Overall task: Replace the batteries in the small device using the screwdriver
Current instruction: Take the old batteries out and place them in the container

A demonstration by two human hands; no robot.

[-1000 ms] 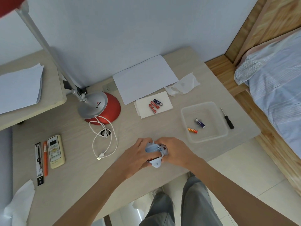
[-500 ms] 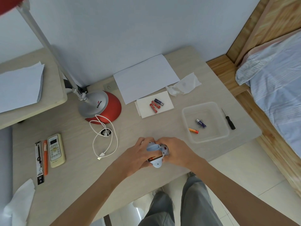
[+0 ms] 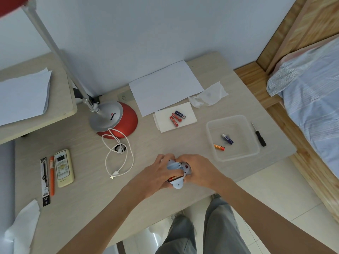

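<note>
Both hands, left hand and right hand, gripping the little blue device, red battery showing inside, screwdriver lying by the tray.

Pale blue wall, beige desk, wood-framed bed at right, tiled floor.

I see a pale blue device, red and dark blue batteries, a black screwdriver, a red-and-silver lamp base, striped blue bedding.
</note>
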